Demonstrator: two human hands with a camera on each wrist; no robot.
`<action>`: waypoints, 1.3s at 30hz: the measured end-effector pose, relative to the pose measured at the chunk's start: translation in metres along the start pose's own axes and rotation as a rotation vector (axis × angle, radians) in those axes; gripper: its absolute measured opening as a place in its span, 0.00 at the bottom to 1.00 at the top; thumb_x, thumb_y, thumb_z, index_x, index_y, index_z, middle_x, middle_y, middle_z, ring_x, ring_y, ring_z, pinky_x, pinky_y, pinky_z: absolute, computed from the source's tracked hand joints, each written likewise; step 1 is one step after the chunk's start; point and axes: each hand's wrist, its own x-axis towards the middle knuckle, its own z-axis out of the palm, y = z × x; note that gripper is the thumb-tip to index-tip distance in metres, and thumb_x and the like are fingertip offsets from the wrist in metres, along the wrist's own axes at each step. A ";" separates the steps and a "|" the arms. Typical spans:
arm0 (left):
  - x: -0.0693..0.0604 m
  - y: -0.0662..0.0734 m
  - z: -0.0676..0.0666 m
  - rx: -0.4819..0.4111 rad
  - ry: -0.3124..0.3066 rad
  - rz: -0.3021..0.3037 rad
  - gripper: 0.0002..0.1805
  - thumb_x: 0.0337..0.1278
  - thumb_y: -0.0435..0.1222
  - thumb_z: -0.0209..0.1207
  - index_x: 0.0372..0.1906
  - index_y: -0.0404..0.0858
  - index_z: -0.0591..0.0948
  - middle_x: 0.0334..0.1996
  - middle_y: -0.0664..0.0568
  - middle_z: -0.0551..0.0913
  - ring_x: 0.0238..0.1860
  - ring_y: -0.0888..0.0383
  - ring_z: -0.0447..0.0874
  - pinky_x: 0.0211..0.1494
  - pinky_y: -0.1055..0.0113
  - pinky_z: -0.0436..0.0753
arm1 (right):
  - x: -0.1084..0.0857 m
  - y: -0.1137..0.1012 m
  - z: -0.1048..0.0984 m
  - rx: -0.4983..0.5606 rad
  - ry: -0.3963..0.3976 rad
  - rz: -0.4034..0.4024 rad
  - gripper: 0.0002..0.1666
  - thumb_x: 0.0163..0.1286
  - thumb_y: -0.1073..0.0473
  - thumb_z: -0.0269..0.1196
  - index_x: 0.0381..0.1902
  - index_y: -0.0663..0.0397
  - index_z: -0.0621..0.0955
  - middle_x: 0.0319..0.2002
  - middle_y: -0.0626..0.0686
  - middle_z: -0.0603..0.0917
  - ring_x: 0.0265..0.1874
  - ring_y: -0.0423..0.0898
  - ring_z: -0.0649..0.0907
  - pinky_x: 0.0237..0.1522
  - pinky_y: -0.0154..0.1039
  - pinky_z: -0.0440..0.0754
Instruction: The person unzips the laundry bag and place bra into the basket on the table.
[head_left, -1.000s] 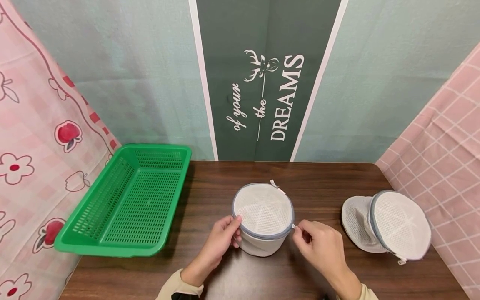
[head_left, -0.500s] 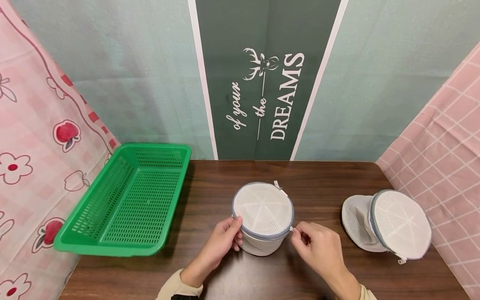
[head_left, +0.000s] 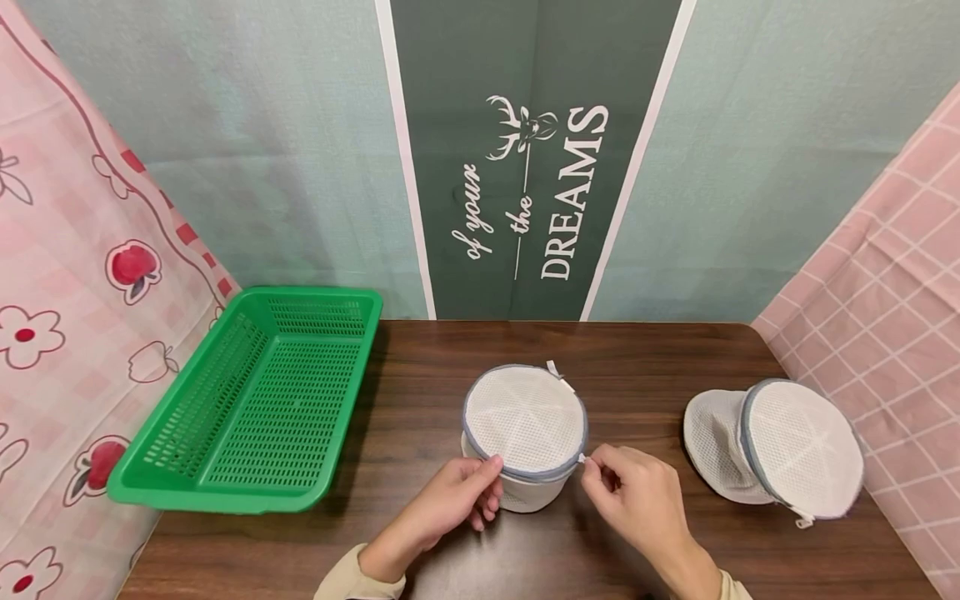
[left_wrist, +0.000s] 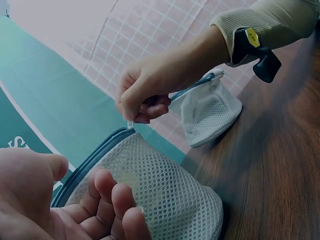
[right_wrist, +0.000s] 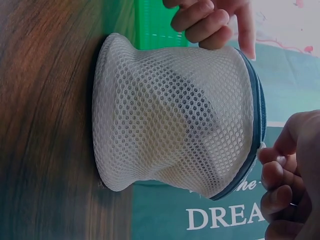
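A white cylindrical mesh laundry bag [head_left: 525,417] with a grey-blue zipped rim stands upright on the table. Its lid lies over the top, and something pale and something dark show faintly through the mesh in the right wrist view. My right hand [head_left: 636,500] pinches the small white zipper pull [head_left: 584,459] at the bag's front right. My left hand [head_left: 461,500] is at the front left, thumb near the lid's edge. In the left wrist view its fingers [left_wrist: 102,185] are loosely bent, apart from the thumb, with no visible grip on the bag.
A second mesh bag [head_left: 802,450], partly slumped and tilted, sits at the right on the brown table [head_left: 637,358]. To the left stands a green perforated basket [head_left: 352,400]. Fabric curtains [head_left: 885,333] enclose the back and both sides.
My left hand has let go of the bag's left rim and moved right along the front. My right hand, with the zipper pull, has shifted slightly left.
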 end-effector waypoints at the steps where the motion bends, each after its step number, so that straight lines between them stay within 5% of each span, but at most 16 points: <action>1: 0.000 0.000 0.000 0.000 -0.001 -0.001 0.26 0.79 0.48 0.49 0.31 0.28 0.77 0.22 0.55 0.76 0.24 0.62 0.74 0.24 0.73 0.75 | 0.000 0.000 0.000 0.008 -0.002 -0.005 0.15 0.52 0.59 0.61 0.15 0.34 0.70 0.15 0.33 0.63 0.17 0.28 0.62 0.17 0.26 0.59; 28: 0.005 0.000 0.006 0.019 0.009 -0.005 0.27 0.80 0.45 0.48 0.32 0.25 0.80 0.20 0.56 0.76 0.23 0.64 0.74 0.25 0.73 0.74 | 0.000 -0.005 0.006 0.195 -0.074 -0.193 0.16 0.54 0.63 0.64 0.18 0.35 0.71 0.17 0.35 0.65 0.20 0.26 0.62 0.22 0.20 0.58; 39: 0.007 -0.002 0.007 0.043 0.004 0.000 0.28 0.80 0.46 0.47 0.32 0.26 0.80 0.20 0.56 0.76 0.23 0.63 0.74 0.25 0.73 0.74 | 0.001 -0.014 0.009 0.240 -0.102 -0.258 0.17 0.69 0.56 0.61 0.20 0.35 0.71 0.17 0.35 0.64 0.20 0.26 0.62 0.23 0.20 0.58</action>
